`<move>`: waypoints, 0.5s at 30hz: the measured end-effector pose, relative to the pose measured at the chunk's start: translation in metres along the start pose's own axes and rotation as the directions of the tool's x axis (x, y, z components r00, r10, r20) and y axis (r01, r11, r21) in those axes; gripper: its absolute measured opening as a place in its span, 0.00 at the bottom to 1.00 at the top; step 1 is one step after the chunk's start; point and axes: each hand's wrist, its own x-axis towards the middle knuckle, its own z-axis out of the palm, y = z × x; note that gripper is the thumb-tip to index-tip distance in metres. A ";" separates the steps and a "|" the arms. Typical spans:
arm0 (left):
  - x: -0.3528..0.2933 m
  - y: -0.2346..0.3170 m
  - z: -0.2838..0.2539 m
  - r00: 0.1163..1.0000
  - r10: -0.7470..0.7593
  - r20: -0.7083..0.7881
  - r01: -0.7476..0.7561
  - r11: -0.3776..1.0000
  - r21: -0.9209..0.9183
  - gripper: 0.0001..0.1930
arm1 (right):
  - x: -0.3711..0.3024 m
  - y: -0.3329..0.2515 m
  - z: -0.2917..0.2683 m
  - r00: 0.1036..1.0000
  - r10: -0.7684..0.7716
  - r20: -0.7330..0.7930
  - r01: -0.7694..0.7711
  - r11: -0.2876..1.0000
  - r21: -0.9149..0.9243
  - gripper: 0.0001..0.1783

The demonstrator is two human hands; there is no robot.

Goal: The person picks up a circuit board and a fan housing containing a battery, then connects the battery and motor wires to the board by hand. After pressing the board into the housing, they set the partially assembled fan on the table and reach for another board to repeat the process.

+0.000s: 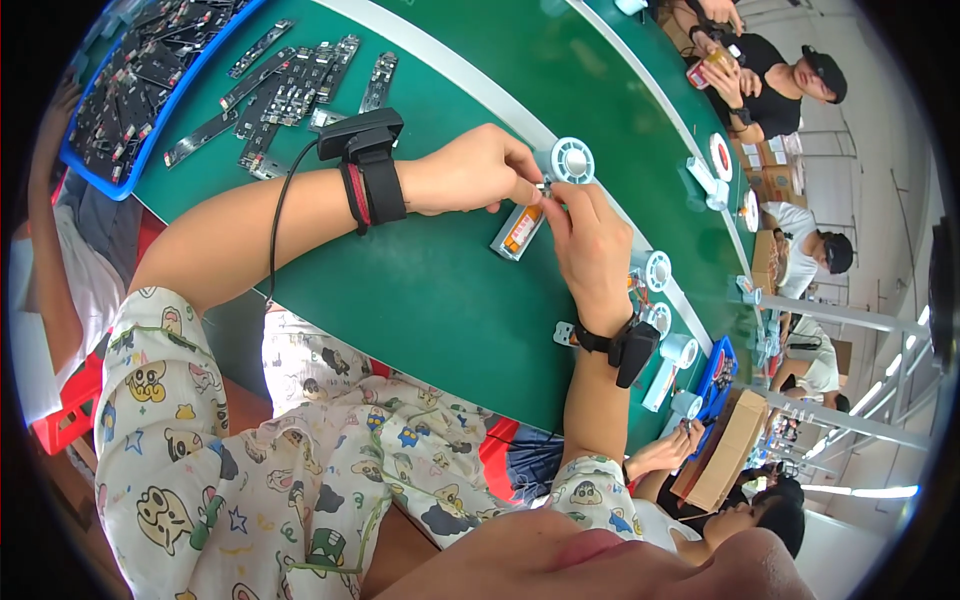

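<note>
Over the green table, a handheld fan (573,160) with a pale blue round head lies between my hands. Its handle is uncovered and shows an orange battery (521,230) in a pale casing. My left hand (472,170) is closed, with thumb and forefinger pinched at the fan's neck on a small part I cannot make out. From the other side my right hand (595,240) is closed too, its thumb and fingers gripping the fan at the neck. The fingertips of both hands nearly meet there and hide the joint.
Narrow black circuit boards (290,95) lie loose at the far left beside a full blue tray (125,185). More fans (657,270) line the table's right side, near a blue bin (712,375) and a cardboard box (728,450). Other people sit around the table.
</note>
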 end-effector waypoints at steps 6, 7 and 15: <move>-0.002 0.006 -0.002 0.999 0.005 0.039 -0.005 1.000 0.022 0.13 | 0.005 -0.001 -0.003 0.999 -0.040 -0.006 0.041 0.999 0.035 0.08; -0.002 0.006 -0.002 0.999 0.006 0.038 -0.007 1.000 0.022 0.13 | 0.004 -0.001 -0.003 0.999 -0.042 0.006 0.041 0.998 0.037 0.08; 0.004 -0.005 -0.001 0.998 0.024 0.058 -0.027 0.999 0.041 0.12 | 0.002 0.001 -0.002 0.998 -0.041 0.056 0.040 0.999 0.025 0.08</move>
